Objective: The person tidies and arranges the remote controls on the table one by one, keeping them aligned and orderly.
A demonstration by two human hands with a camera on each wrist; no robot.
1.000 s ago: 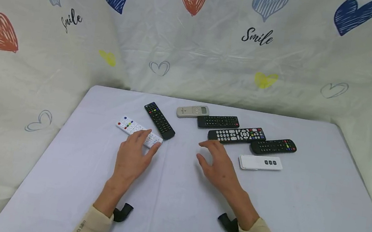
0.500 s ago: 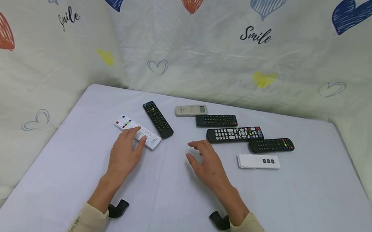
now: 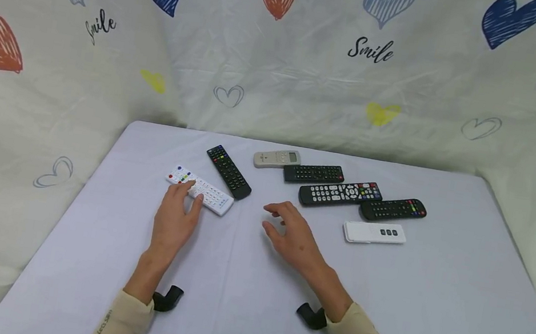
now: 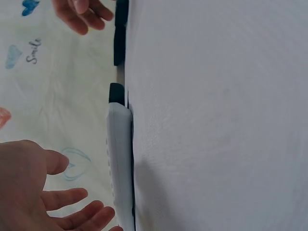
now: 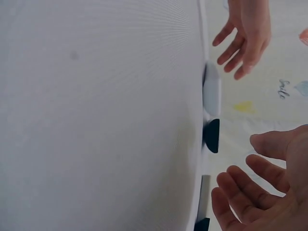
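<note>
Head view. Seven remote controls lie flat on a table (image 3: 434, 307) covered in pale cloth; no container appears among them. Four are black: a black remote (image 3: 229, 172) set diagonally at the left, a short black remote (image 3: 313, 173), a long black remote with white keys (image 3: 340, 193), and a black remote at far right (image 3: 393, 209). Three are light: a white remote with coloured keys (image 3: 206, 193), a grey remote with a display (image 3: 277, 158), and a plain white remote with three dark buttons (image 3: 375, 233). The left hand (image 3: 175, 219) lies palm down, fingers extended and relaxed, fingertips resting on the near edge of the white remote with coloured keys without gripping it. The right hand (image 3: 290, 236) is apart from every remote, fingers loosely bent, grasping nothing. A backdrop (image 3: 312, 81) printed with hearts and the word "Smile" stands behind.

Left wrist view. The left hand (image 4: 33, 192) shows spread, relaxed fingers just beside the white remote (image 4: 120, 163), seen edge-on; whether they touch it cannot be told here.

Right wrist view. The right hand (image 5: 269, 187) is unclenched and empty, and the left hand (image 5: 245, 33) appears opposite with fingers extended.
</note>
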